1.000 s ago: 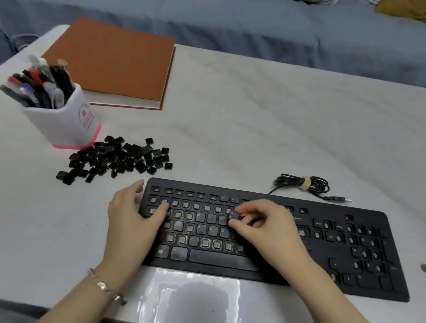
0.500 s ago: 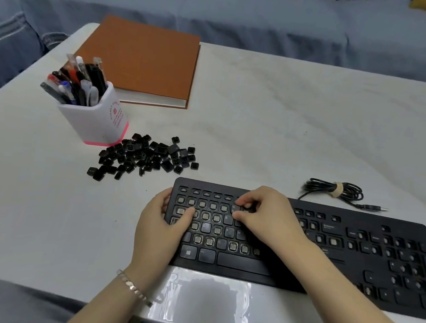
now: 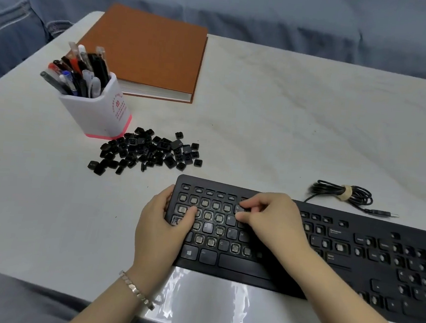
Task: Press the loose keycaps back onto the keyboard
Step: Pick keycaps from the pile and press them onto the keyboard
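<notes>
Loose keycaps [image 3: 145, 153], heaped left of centre on the bench [image 3: 288, 116], are judged light, rigid, slippery; pinch by opposite edges; right hand [image 3: 273, 223] pinches one keycap [image 3: 237, 210] mid-frame; left hand [image 3: 161, 229] grips the keyboard [image 3: 338, 271] edge.

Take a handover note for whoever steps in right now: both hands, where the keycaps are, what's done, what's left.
Left hand holds the keyboard by its left end, thumb on top.
Right hand pinches and presses a keycap in the number row.
Loose keycaps lie piled beside the pen holder, behind the keyboard.
Done: a few letter keys, among them R, F, H and C, are on.
Left: many bare sockets across the board, and the pile to work through.
</notes>
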`<state>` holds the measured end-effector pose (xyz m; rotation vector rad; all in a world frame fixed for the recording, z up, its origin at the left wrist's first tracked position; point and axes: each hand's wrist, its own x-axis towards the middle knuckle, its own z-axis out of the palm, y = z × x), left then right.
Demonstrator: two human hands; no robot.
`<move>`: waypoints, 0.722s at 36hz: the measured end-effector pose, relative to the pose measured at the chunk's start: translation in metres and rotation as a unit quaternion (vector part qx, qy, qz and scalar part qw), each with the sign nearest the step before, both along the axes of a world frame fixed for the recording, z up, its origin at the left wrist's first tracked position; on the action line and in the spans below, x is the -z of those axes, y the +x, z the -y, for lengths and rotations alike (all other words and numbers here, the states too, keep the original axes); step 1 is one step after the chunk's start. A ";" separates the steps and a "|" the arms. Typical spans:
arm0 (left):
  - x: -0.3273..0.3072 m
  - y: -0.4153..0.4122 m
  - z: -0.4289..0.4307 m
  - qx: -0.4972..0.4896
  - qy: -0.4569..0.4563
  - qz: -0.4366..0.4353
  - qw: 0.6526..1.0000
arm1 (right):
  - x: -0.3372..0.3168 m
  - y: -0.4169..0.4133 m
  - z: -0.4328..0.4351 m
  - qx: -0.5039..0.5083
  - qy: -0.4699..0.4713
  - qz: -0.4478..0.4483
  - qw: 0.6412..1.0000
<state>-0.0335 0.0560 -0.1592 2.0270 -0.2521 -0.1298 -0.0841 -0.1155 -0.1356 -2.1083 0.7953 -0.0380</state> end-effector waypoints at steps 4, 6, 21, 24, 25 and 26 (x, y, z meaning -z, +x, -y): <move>0.001 0.000 0.000 -0.002 0.001 0.003 1.000 | -0.007 0.002 0.000 -0.048 -0.061 -0.038 0.996; 0.002 0.001 0.000 -0.003 0.004 0.002 1.000 | -0.010 -0.004 -0.006 -0.082 -0.145 -0.038 0.985; 0.007 0.002 -0.001 -0.011 0.012 0.006 1.000 | 0.002 -0.021 -0.011 -0.143 -0.318 0.128 0.928; 0.008 0.002 -0.001 -0.013 0.010 0.000 1.000 | 0.000 -0.015 -0.007 -0.102 -0.189 0.070 0.974; 0.009 0.001 -0.002 -0.015 0.007 -0.001 1.000 | 0.001 -0.014 -0.006 -0.096 -0.168 0.068 0.979; 0.009 0.001 -0.002 -0.016 0.005 -0.003 1.000 | 0.001 -0.013 -0.005 -0.094 -0.159 0.072 0.980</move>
